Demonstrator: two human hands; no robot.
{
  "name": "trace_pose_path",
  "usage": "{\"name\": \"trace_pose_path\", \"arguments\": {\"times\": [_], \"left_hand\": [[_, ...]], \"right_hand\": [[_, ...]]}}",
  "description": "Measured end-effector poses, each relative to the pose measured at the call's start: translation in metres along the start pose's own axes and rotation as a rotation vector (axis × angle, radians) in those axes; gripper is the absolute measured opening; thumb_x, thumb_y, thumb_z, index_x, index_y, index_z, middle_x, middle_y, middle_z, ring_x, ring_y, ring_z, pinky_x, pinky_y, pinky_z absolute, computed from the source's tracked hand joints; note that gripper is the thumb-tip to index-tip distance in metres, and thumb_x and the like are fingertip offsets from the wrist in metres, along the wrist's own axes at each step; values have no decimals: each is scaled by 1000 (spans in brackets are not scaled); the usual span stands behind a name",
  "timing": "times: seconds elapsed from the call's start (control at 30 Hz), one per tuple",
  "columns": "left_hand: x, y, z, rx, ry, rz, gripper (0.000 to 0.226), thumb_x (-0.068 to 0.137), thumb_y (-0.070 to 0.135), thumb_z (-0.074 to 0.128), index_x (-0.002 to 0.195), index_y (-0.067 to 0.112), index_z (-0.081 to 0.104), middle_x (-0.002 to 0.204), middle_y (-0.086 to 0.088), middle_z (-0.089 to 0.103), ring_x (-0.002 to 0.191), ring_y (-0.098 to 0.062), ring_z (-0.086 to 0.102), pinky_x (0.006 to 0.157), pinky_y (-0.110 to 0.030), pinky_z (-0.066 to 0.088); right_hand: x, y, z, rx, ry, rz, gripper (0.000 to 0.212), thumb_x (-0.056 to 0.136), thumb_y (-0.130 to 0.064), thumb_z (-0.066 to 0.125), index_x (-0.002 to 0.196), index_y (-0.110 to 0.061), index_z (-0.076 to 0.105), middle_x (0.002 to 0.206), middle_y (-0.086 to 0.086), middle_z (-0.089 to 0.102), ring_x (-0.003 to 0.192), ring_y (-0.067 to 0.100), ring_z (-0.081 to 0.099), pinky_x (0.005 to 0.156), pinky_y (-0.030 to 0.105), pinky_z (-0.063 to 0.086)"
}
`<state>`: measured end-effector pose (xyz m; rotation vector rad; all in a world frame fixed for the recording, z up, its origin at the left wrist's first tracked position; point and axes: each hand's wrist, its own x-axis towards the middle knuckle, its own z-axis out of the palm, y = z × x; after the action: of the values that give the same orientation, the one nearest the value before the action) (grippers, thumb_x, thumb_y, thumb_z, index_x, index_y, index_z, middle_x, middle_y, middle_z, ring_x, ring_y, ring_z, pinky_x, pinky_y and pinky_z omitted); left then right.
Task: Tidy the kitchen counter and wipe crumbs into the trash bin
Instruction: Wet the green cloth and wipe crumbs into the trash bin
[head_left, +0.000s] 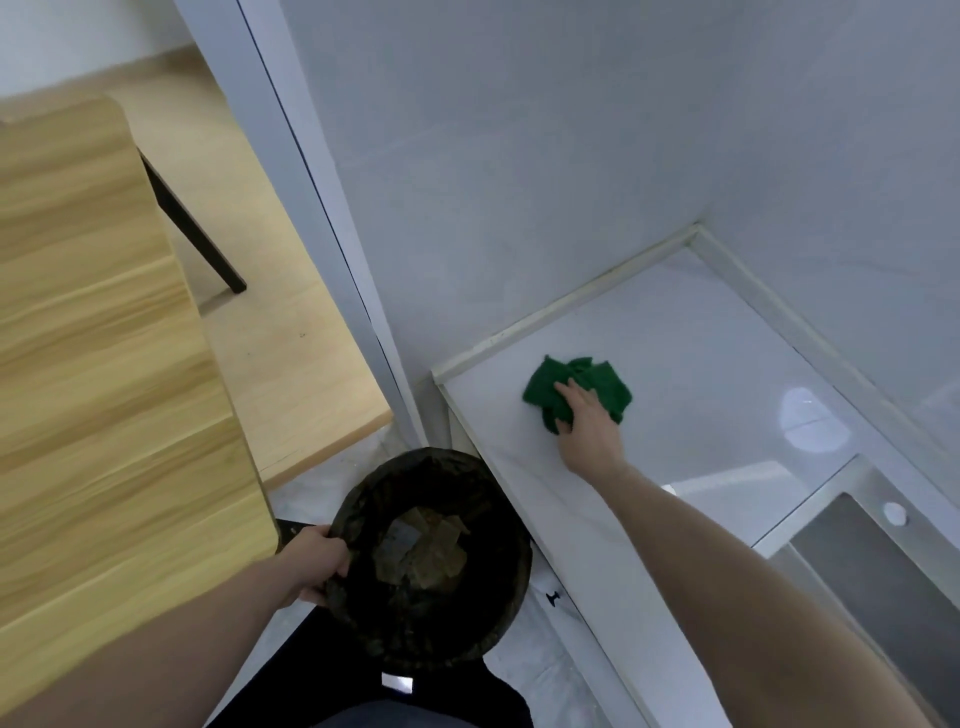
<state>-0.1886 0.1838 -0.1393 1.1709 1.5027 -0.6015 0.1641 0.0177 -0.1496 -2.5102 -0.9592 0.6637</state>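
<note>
A crumpled green cloth (597, 382) lies on the white kitchen counter (691, 374) near its far left corner. My right hand (584, 421) lies on top of it, fingers curled into the fabric. Below the counter's left edge is a round trash bin (467, 618) lined with a black bag, with paper scraps inside. My left hand (317, 558) grips the bin's left rim, holding it close beside the counter edge. No crumbs show clearly on the counter.
A wooden table (93, 364) fills the left side, with a dark table leg (197, 234) on the wood floor behind it. A white door frame (322, 208) and grey wall rise behind the counter. A recessed sink (872, 571) sits at the counter's right.
</note>
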Motion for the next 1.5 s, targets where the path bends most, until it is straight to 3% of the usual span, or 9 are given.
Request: {"name": "trace_pose_path", "arguments": {"times": [0.2,0.43,0.77,0.87,1.03,1.2,1.3,1.4,1.5], "left_hand": [[-8,1,0,-1,8,33,36,80,-8,46,107,10,62,108,-19,66,92,-38,70,62,-42,64],[4,-6,6,-32,35,2,40,77,-9,47,106,14,64,102,-16,67,85,-34,68,52,-34,60],[-5,-13,15,-48,30,26,36,79,-10,46,100,14,62,102,-17,66,88,-38,68,60,-44,64],[-11,-15,18,-14,40,36,29,80,-9,48,96,13,59,100,-17,63,85,-39,68,59,-43,64],[-10,-25,26,-33,17,44,31,80,-11,44,100,8,57,107,-20,62,92,-44,67,68,-57,63],[-4,-35,34,-54,25,31,34,80,-12,44,106,3,59,105,-22,65,92,-43,68,68,-58,62],[-2,-39,38,-67,11,15,40,79,-13,44,112,5,57,109,-21,63,96,-44,67,65,-54,63],[-3,-41,40,-57,-4,9,41,80,-12,45,117,3,54,113,-21,62,95,-45,68,64,-50,62],[-6,-39,39,-50,-21,25,39,80,-13,46,113,2,56,113,-22,63,95,-43,68,62,-46,62]], "right_hand": [[38,-39,-6,27,-70,48,57,102,-15,50,156,-18,36,156,9,43,137,28,46,111,33,37],[50,-82,32,-89,-218,-175,60,99,-9,52,156,-18,37,163,5,33,150,27,29,122,35,25],[-91,-56,51,-83,-398,-377,61,85,-5,56,138,-36,60,146,-8,56,135,18,50,116,30,37],[-124,-41,38,25,-319,-316,59,85,-6,53,133,-40,63,140,-12,61,130,14,55,114,26,39],[-153,-15,-4,361,65,-175,57,84,2,60,125,-37,69,129,-16,67,117,1,61,105,22,47],[-157,27,-38,328,330,9,61,85,4,58,130,-37,66,136,-15,63,123,4,56,109,23,43],[-164,55,-30,232,258,136,54,91,0,58,137,-27,62,146,-5,57,135,20,51,115,36,40],[-184,68,3,98,58,251,56,94,-16,60,149,-26,49,164,-1,32,152,27,27,121,41,30],[-197,57,34,110,115,303,61,92,-40,59,150,-31,45,166,-5,26,155,26,16,124,44,24]]}}
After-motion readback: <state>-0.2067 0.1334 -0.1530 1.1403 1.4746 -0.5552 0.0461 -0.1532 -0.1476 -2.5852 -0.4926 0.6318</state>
